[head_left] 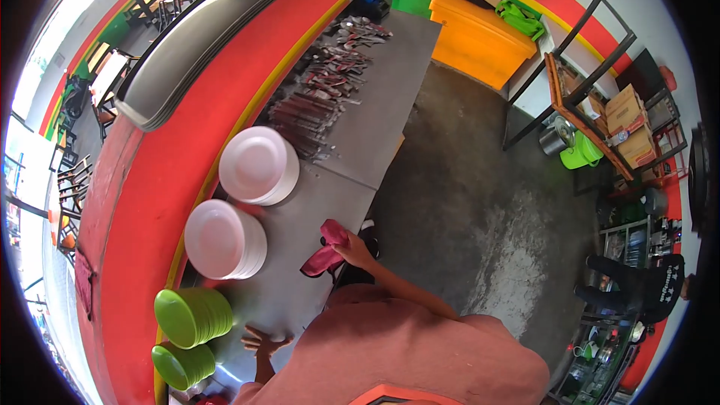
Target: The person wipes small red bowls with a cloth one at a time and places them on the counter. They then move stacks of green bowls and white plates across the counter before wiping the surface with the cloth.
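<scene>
My right hand (354, 249) is closed around a dark red cloth (322, 261), which bunches above the fist and hangs below it at the edge of the metal counter (300, 217). My left hand (264, 342) has its fingers spread and is low over the counter, or resting on it; contact is hard to tell. Close to it are two stacks of green plates (193, 316). Farther along stand two tall stacks of pale pinkish-white plates (225, 240). Beyond those, many pieces of cutlery (319, 97) lie in rows, some with red wrapping or handles.
A red wall (187, 105) with a yellow stripe borders the counter, bearing stacked grey trays (199, 52). Across the floor are an orange chest (480, 37), a rack with cardboard boxes (628, 124) and a green bucket (581, 151). Another person (645, 285) stands by shelves at right.
</scene>
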The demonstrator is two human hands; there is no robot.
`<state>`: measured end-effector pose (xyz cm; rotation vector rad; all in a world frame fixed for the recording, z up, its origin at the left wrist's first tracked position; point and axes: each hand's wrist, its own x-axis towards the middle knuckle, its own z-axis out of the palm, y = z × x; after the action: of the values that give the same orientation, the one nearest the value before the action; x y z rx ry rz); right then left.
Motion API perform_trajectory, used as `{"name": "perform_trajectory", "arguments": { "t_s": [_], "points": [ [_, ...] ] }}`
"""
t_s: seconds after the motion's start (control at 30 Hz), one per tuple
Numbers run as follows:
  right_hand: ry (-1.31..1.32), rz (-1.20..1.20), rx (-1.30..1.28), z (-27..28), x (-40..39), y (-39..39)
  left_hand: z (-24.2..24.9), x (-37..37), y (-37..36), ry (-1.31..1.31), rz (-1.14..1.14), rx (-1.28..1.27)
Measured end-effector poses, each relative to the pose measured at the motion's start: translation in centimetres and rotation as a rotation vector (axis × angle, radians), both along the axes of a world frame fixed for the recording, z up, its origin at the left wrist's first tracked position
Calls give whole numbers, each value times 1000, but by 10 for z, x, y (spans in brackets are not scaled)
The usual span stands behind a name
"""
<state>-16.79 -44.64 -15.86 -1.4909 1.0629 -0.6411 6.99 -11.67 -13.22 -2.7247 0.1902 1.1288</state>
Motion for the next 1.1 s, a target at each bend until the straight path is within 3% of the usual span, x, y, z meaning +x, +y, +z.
{"name": "perform_trajectory", "arguments": {
  "t_s": [0.2, 0.53, 0.63, 0.73, 0.9, 1.03, 1.1],
  "points": [
    [90, -5, -105, -31, -25, -85, -39, -5, -68, -123, 255, -104],
    [169, -120, 39, 1, -55, -253, -76, -18, -156, -276, 610, -192],
    [78, -172, 121, 4, -58, -297, -76, -20, -162, -332, 677, -206],
    [-179, -268, 199, 29, -63, -337, -78, -32, -169, -388, 758, -213],
    [-193, -355, 190, 1, -78, -410, -91, -56, -180, -495, 845, -188],
    [-229, -339, 256, -9, -80, -476, -110, -92, -256, -585, 859, 46],
    [-245, -304, 310, -14, -84, -504, -118, -123, -314, -656, 842, 44]
  ]
}}
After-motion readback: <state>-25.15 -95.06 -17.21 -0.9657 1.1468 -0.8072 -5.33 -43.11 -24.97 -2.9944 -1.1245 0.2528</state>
